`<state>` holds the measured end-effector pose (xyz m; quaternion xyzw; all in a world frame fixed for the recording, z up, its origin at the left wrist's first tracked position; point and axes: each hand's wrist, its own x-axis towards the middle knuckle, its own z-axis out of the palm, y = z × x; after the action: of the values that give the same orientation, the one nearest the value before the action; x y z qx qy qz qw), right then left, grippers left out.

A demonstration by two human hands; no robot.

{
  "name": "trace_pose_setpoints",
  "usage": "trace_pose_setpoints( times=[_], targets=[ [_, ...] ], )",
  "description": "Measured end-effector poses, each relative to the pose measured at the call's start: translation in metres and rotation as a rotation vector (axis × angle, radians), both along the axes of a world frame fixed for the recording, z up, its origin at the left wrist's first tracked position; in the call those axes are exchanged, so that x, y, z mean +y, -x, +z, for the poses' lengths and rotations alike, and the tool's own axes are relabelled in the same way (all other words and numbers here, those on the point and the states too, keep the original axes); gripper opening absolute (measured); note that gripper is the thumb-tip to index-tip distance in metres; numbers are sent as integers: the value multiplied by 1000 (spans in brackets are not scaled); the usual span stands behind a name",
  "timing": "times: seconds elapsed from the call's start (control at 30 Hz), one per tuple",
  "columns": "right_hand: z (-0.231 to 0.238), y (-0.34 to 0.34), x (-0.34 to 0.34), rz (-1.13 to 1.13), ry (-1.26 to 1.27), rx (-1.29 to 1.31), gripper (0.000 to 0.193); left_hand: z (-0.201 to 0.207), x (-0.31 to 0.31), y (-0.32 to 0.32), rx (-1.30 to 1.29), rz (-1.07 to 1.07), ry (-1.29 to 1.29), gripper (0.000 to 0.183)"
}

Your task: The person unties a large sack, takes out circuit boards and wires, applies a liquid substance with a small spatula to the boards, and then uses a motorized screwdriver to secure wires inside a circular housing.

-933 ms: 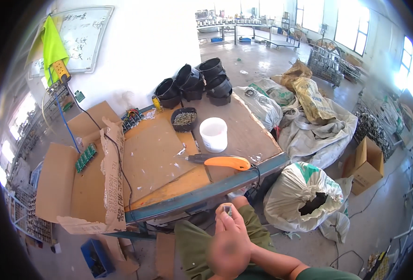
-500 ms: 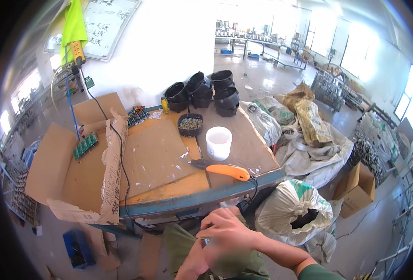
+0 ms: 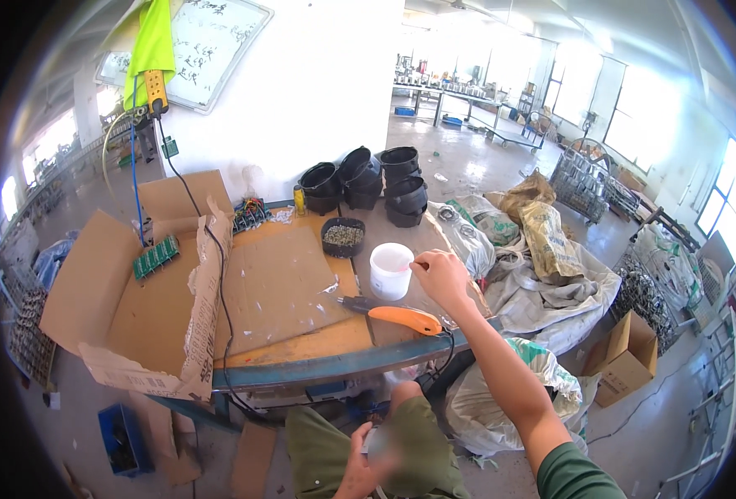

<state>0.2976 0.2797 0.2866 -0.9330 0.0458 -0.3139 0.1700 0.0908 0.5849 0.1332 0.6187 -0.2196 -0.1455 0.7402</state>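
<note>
My right hand (image 3: 440, 274) reaches over the workbench, its fingertips pinched at the right rim of a white plastic tub (image 3: 390, 281). Anything between those fingertips is too small to make out. Low over my lap, my left hand (image 3: 360, 470) is closed around a small greyish thing, largely hidden and blurred. An orange-handled electric tool (image 3: 405, 318) with a dark tip lies in front of the tub. Behind the tub, a black bowl (image 3: 343, 237) holds many small metal parts.
Several stacked black containers (image 3: 360, 179) stand at the bench's back. On the left, an open cardboard box (image 3: 127, 333) has a green circuit board (image 3: 156, 256) by its far wall. A black cable crosses the box's edge. White sacks (image 3: 543, 287) crowd the right side.
My right hand has left my left hand at my lap and moved up and forward to the tub's rim. My left hand stays low by my lap. The view has shifted slightly.
</note>
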Motion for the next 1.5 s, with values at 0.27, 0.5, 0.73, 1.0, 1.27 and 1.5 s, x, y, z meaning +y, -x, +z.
trace_pose_setpoints(
  times=[0.27, 0.5, 0.73, 1.0, 1.27, 1.5],
  targets=[
    [3, -32, 7, -116, 19, 163, 17, 11, 39, -4, 399, 217, 56, 59],
    [19, -45, 4, -214, -43, 149, 19, 8, 50, -14, 428, 284, 122, 55],
    [22, -35, -3, -204, 33, 315, 21, 1, 47, -11, 490, 403, 225, 45],
    [9, -46, 1, -145, 61, 293, 18, 3, 44, -11, 502, 470, 313, 41],
    [24, -68, -12, 1, -292, 314, 20, -1, 52, -10, 582, 496, 359, 39],
    [31, -52, -28, 72, -541, 380, 25, -18, 63, -7, 632, 517, 363, 38]
  ],
)
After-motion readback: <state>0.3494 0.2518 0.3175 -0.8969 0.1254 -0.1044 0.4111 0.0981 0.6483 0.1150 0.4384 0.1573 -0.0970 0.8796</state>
